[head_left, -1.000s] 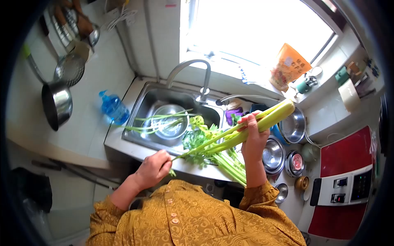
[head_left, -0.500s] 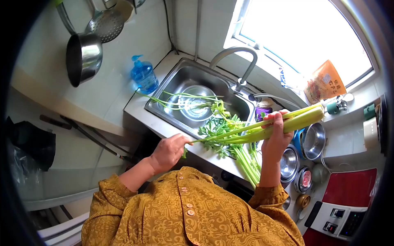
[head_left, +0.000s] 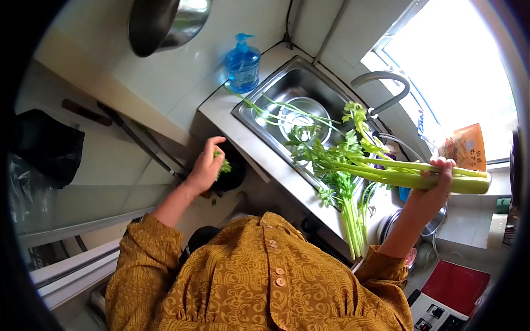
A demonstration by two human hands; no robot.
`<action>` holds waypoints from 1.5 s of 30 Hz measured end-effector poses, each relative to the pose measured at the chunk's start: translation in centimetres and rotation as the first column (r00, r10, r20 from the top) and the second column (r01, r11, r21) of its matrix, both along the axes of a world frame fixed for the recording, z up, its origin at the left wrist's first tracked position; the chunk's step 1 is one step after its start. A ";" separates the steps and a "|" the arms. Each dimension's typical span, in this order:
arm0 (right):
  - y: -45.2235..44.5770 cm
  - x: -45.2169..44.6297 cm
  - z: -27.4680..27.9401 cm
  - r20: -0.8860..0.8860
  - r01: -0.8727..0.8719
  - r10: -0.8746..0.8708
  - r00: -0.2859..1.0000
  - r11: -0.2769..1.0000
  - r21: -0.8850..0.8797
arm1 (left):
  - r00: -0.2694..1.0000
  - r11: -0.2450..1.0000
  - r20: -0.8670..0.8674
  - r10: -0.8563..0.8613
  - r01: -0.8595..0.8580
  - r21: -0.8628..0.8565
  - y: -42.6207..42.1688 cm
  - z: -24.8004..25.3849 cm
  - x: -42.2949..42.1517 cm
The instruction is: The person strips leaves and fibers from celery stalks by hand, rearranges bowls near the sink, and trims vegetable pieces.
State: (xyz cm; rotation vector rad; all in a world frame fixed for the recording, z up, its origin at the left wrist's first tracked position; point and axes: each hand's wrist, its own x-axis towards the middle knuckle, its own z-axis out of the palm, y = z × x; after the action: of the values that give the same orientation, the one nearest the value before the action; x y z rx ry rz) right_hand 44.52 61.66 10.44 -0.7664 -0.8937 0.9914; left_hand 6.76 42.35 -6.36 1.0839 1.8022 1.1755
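Note:
My right hand [head_left: 433,185] is closed around the thick stalk end of a bunch of celery [head_left: 381,172], whose leafy tops hang over the sink's front edge. More celery stalks [head_left: 353,226] lie on the counter below it, leaves toward the sink. Off to the left, my left hand [head_left: 203,170] has curled fingers with a small tuft of celery leaves [head_left: 224,164] at them. Beneath that hand is a dark, bin-like opening [head_left: 234,172]. Part of the grip there is hidden behind the hand.
The steel sink [head_left: 245,113] holds a clear bowl [head_left: 303,105] with thin green stems across it. A curved faucet [head_left: 386,80] stands behind. Blue pump bottle [head_left: 243,66] sits at the counter's left corner; an orange pouch [head_left: 466,146] is by the window.
My left hand has left the celery's leafy end and moved left and down with a leaf tuft. The right hand has carried the bunch rightward. The view has shifted.

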 end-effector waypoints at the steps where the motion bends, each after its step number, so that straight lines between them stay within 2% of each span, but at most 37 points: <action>1: -0.2 -0.4 0.2 0.017 0.020 -0.020 1.000 1.000 -0.002 | 0.997 0.996 -0.053 0.054 -0.057 -0.062 -0.5 -3.0 -2.1; 3: -0.6 -0.9 0.0 0.017 -0.023 0.023 1.000 1.000 -0.004 | 0.997 0.990 0.017 0.071 -0.068 -0.127 -1.4 -7.6 -5.3; 5: -0.7 -1.7 -0.2 0.014 -0.053 0.053 0.998 0.999 0.000 | 0.969 0.992 -0.247 -0.001 -0.031 -0.124 -2.2 -11.3 -7.2; 6: -0.7 -2.0 -0.4 -0.017 -0.084 0.084 0.996 0.996 -0.007 | 0.970 0.974 -0.237 -0.057 0.002 -0.225 -2.5 -12.1 -7.7; 7: -0.7 -1.9 -0.4 -0.041 -0.106 0.106 0.994 0.994 -0.009 | 0.972 0.975 -0.222 -0.070 0.020 -0.219 -2.8 -12.2 -7.5; 8: -0.5 -1.9 -0.4 -0.052 -0.119 0.119 0.992 0.993 -0.001 | 0.783 0.983 -0.613 -0.103 -0.013 -0.182 -3.3 -12.2 -6.6; 9: -0.6 -2.3 0.0 -0.059 -0.098 0.096 0.994 0.995 -0.025 | 0.447 0.992 -0.890 -0.094 -0.028 -0.119 -3.0 -11.8 -5.6; 10: -0.7 -2.9 0.5 -0.089 -0.094 0.089 0.992 0.994 -0.055 | 0.370 0.995 -0.925 -0.080 -0.024 -0.096 -2.0 -10.2 -4.8; 11: -0.9 -3.4 1.0 -0.123 -0.091 0.080 0.989 0.992 -0.087 | 0.382 0.996 -0.921 -0.079 0.001 -0.085 -0.7 -8.5 -4.4; 12: -1.0 -3.5 1.0 -0.117 -0.113 0.105 0.988 0.991 -0.071 | 0.670 0.976 -0.710 -0.216 0.170 -0.136 1.1 -5.6 -3.6; 13: -1.0 -3.7 1.0 -0.116 -0.142 0.135 0.984 0.988 -0.052 | 0.839 0.932 -0.407 -0.360 0.339 -0.125 2.6 -2.3 -2.6; 14: -1.4 -4.1 1.1 -0.107 -0.149 0.143 0.984 0.987 -0.052 | 0.882 0.922 -0.281 -0.378 0.385 -0.031 4.0 1.5 -0.6; 16: -1.7 -4.3 1.2 -0.148 -0.176 0.169 0.975 0.984 -0.038 | 0.847 0.839 -0.261 -0.463 0.513 0.178 5.5 6.6 3.1; 17: -2.0 -4.5 1.2 -0.187 -0.210 0.200 0.962 0.977 -0.037 | 0.792 0.767 -0.273 -0.546 0.603 0.220 6.0 8.0 4.6; 18: -2.6 -5.2 1.8 -0.215 -0.172 0.151 0.965 0.981 -0.085 | 0.746 0.703 -0.295 -0.597 0.664 0.255 6.6 9.3 6.2; 19: -2.7 -4.8 1.9 -0.225 -0.170 0.150 0.963 0.983 -0.070 | 0.736 0.687 -0.358 -0.575 0.672 0.276 7.1 9.4 7.8; 21: -3.0 -3.9 1.8 -0.237 -0.381 0.385 0.892 0.922 0.062 | 0.707 0.697 -0.580 -0.405 0.649 0.305 8.3 8.8 9.9; 22: -3.1 -3.7 2.0 -0.248 -0.363 0.366 0.897 0.930 0.058 | 0.676 0.763 -0.616 -0.405 0.621 0.181 8.6 8.9 10.4; 23: -3.3 -3.2 2.3 -0.253 -0.349 0.356 0.900 0.934 0.073 | 0.664 0.751 -0.627 -0.407 0.634 0.183 8.8 9.0 10.3; 25: -3.7 -1.9 2.7 -0.239 -0.394 0.411 0.880 0.912 0.117 | 0.605 0.778 -0.605 -0.518 0.627 -0.040 8.9 8.9 9.3; 26: -3.8 -1.2 2.6 -0.248 -0.396 0.418 0.874 0.908 0.134 | 0.673 0.825 -0.512 -0.534 0.547 -0.142 9.3 9.2 8.8; 27: -4.0 -0.6 2.4 -0.257 -0.383 0.407 0.876 0.913 0.139 | 0.847 0.880 -0.295 -0.441 0.472 0.040 9.4 9.3 8.2; 28: -4.2 0.1 2.2 -0.251 -0.448 0.478 0.842 0.878 0.168 | 0.933 0.915 -0.107 -0.343 0.358 0.187 9.8 8.9 7.5; 29: -4.4 0.6 2.0 -0.241 -0.510 0.545 0.803 0.837 0.196 | 0.963 0.930 0.103 -0.250 0.209 0.303 10.4 8.7 7.2; 30: -4.5 0.9 1.7 -0.230 -0.520 0.556 0.799 0.830 0.201 | 0.961 0.928 0.097 -0.259 0.220 0.300 10.6 10.1 7.6; 32: -4.8 1.3 1.4 -0.196 -0.543 0.581 0.790 0.812 0.217 | 0.956 0.786 -0.185 -0.229 0.294 0.544 10.2 15.1 9.3; 33: -4.8 1.3 1.3 -0.156 -0.575 0.613 0.775 0.785 0.230 | 0.872 0.709 -0.296 -0.389 0.489 0.507 10.0 16.5 9.9; 34: -4.7 1.2 1.1 -0.131 -0.578 0.615 0.778 0.781 0.236 | 0.790 0.650 -0.270 -0.551 0.609 0.455 9.5 17.1 11.3; 35: -4.6 1.2 0.9 -0.135 -0.578 0.616 0.776 0.780 0.239 | 0.716 0.565 -0.323 -0.619 0.692 0.450 9.3 17.0 12.9; 37: -4.5 1.1 0.6 -0.088 -0.637 0.673 0.735 0.729 0.252 | 0.627 0.557 -0.372 -0.685 0.779 0.287 8.3 16.8 15.8; 40: -4.6 1.0 0.0 -0.076 -0.641 0.677 0.732 0.722 0.261 | 0.599 0.565 -0.342 -0.724 0.799 0.203 8.1 15.4 17.5; 41: -4.7 1.0 -0.1 -0.056 -0.651 0.684 0.727 0.713 0.260 | 0.620 0.610 -0.076 -0.781 0.784 0.119 8.3 15.4 17.6; 42: -4.8 1.0 0.0 -0.046 -0.659 0.691 0.721 0.705 0.261 | 0.615 0.631 0.197 -0.764 0.776 0.026 8.4 15.3 17.6; 43: -4.9 1.1 -0.2 -0.048 -0.659 0.692 0.720 0.704 0.264 | 0.616 0.632 0.195 -0.763 0.775 0.024 8.4 14.9 17.6; 45: -4.9 1.3 -0.6 0.078 -0.737 0.748 0.659 0.623 0.263 | 0.657 0.745 0.370 -0.657 0.642 0.182 8.3 13.7 17.2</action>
State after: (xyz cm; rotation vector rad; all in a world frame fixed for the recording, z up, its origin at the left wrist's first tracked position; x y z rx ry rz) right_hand 45.84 56.77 9.82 -0.0914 -1.3296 1.5627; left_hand 23.92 50.62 7.34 1.2427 0.9232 0.8879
